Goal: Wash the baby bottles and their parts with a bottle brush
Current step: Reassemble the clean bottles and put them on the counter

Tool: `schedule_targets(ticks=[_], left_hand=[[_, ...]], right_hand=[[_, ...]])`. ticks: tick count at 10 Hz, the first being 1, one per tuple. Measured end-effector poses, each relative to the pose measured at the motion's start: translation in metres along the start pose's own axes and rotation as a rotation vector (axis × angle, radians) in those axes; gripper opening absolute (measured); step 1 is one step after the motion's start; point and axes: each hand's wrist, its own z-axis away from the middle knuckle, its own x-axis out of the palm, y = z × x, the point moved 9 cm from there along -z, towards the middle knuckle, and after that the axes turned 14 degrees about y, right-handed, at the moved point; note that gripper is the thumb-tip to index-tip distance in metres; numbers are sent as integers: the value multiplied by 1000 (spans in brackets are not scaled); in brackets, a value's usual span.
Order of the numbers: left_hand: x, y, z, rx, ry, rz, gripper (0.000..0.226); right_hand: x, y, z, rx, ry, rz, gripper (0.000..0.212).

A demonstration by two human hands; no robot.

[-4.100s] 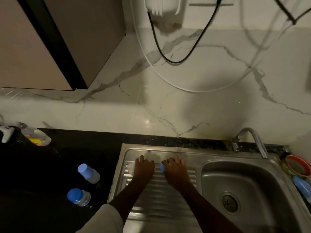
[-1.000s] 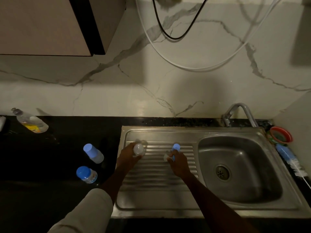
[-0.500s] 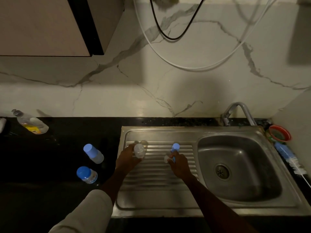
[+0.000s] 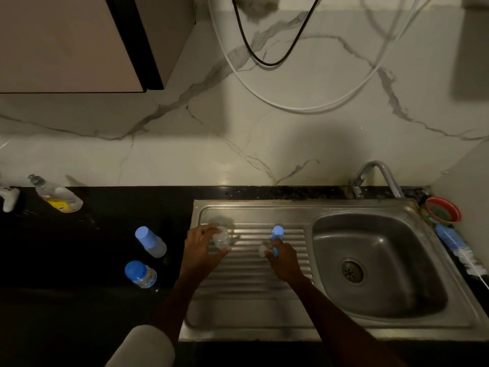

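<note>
My left hand [image 4: 202, 251] grips a clear open baby bottle [image 4: 221, 237] on the ribbed steel drainboard [image 4: 246, 276]. My right hand [image 4: 283, 259] pinches a blue ring with a pale teat [image 4: 262, 250] just right of it. A blue cap [image 4: 277, 232] stands on the drainboard above my right hand. Two more baby bottles with blue caps sit on the black counter to the left, one further back [image 4: 150, 241] and one nearer [image 4: 140, 274]. The blue-handled bottle brush [image 4: 459, 249] lies on the counter right of the sink.
The sink basin [image 4: 375, 263] with its drain is on the right, under a metal tap [image 4: 375, 176]. A red-rimmed bowl [image 4: 442, 211] sits at the back right corner. A dish-soap bottle [image 4: 57, 197] lies at the far left. A cabinet hangs above left.
Over four seconds my hands have drawn back from the drainboard's rear and the bottle and blue parts came apart. In the last second the hands barely moved.
</note>
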Motion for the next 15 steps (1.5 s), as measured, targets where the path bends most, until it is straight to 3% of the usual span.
schedule_targets(ticks=[1, 2, 3, 4, 6, 7, 8, 9, 10, 11, 12, 13, 14, 15], left_hand=[[21, 46, 6, 135, -102, 136, 17], [47, 67, 22, 40, -211, 192, 13], [60, 55, 38, -237, -162, 188, 19], [68, 60, 51, -325, -172, 184, 20], [66, 54, 60, -418, -181, 128, 19], [48, 57, 44, -555, -151, 295, 29], [36, 85, 26, -860, -165, 989, 25], [36, 110, 17, -840, -225, 1317, 21], [62, 98, 45, -223, -467, 58, 20], [71, 88, 67, 118, -436, -535, 22], [63, 77, 52, -178, -334, -214, 26], [50, 93, 22, -384, -223, 235, 28], [47, 108, 0, -720, -140, 908, 38], [57, 111, 8, -801, -250, 1247, 30]], right_hand=[[2, -4, 0, -22, 21, -11, 40], [7, -8, 4, -60, -2, -60, 19], [4, -14, 15, -100, -35, -143, 12], [-1, -8, 27, -131, -46, -174, 8], [-20, 9, 31, -100, -74, -87, 19], [-40, 3, 7, 50, -124, -177, 24], [-76, -36, -21, 213, -215, -859, 37], [-99, -54, -27, 278, -318, -1304, 46], [-76, -12, -9, 75, -299, -315, 36], [-50, 51, 14, -120, -336, 493, 41], [-63, 40, 5, -33, -187, 253, 43], [-86, -7, -24, 97, -112, -253, 34], [-119, -60, -43, 154, -141, -1170, 31], [-110, -49, -30, 218, -221, -1343, 38]])
